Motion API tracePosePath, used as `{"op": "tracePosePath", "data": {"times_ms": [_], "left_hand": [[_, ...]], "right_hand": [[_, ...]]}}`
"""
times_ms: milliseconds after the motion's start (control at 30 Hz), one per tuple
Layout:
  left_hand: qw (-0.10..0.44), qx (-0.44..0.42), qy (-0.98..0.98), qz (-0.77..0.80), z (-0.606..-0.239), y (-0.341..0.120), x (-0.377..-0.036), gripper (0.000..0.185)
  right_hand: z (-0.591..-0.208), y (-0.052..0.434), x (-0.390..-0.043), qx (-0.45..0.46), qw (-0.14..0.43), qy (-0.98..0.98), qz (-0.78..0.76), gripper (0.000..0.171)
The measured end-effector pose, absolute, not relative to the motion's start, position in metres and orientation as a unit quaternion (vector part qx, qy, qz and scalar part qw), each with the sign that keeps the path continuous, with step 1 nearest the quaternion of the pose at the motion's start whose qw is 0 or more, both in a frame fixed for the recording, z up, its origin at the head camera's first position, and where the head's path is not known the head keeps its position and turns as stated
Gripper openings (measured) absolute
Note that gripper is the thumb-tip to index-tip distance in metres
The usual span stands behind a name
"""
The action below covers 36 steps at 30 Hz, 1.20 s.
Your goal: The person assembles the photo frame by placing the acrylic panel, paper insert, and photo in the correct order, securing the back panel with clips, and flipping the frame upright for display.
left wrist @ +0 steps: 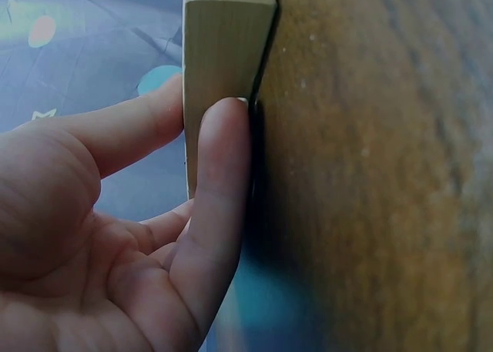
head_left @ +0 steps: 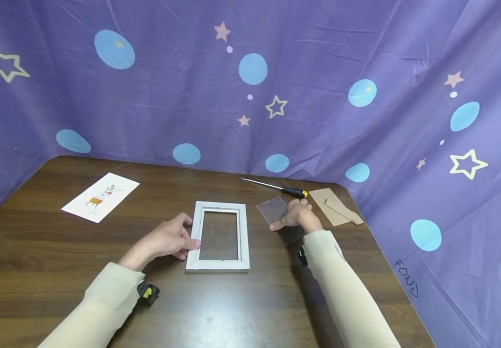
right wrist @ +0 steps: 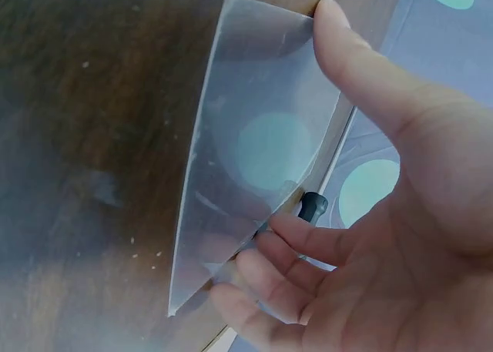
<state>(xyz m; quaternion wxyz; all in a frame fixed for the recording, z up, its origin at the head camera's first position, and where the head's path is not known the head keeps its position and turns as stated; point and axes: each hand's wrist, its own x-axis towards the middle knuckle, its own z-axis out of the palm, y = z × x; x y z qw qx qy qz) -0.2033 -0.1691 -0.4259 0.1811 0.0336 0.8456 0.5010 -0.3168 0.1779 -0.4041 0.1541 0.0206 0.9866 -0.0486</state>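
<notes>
1. Pinching between thumb and curled fingers, the right hand (head_left: 299, 217) holds the clear rectangular plastic sheet (head_left: 275, 211), right of centre in the head view.
2. Fingers fairly straight, the left hand (head_left: 169, 239) presses the left rail of the white rectangular wooden picture frame (head_left: 218, 236) at centre.
3. From the sheet, the frame lies just left, long axis running away from the person.
4. Whether the sheet's far edge touches the brown wooden table (head_left: 242, 304) is, I think, unclear.
5. Bare table lies between them; a black-handled screwdriver (head_left: 276, 187) sits behind.
</notes>
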Motion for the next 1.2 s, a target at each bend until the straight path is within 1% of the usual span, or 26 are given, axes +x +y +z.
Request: {"op": "tracePosePath", "data": {"times_ms": [200, 367, 400, 600, 633, 1200], "left_hand": [[0.180, 0.035, 0.848, 0.497, -0.426, -0.169, -0.204, 0.066], [0.181, 0.037, 0.847, 0.498, -0.425, -0.168, -0.204, 0.066], [0.181, 0.037, 0.847, 0.498, -0.425, -0.168, -0.204, 0.066], [0.178, 0.032, 0.847, 0.500, -0.425, -0.169, -0.203, 0.064], [0.178, 0.034, 0.847, 0.500, -0.425, -0.169, -0.203, 0.064], [0.175, 0.037, 0.845, 0.504, -0.427, -0.170, -0.202, 0.064]], "right_hand": [[-0.406, 0.181, -0.324, 0.018, 0.161, 0.986, -0.039, 0.125], [-0.407, 0.185, -0.326, 0.013, 0.158, 0.987, -0.037, 0.121], [-0.411, 0.187, -0.329, 0.013, 0.154, 0.987, -0.036, 0.124], [-0.411, 0.185, -0.330, 0.026, 0.148, 0.987, -0.060, 0.121], [-0.407, 0.183, -0.327, 0.029, 0.152, 0.986, -0.064, 0.118], [-0.408, 0.188, -0.328, 0.019, 0.161, 0.984, -0.069, 0.125]]}}
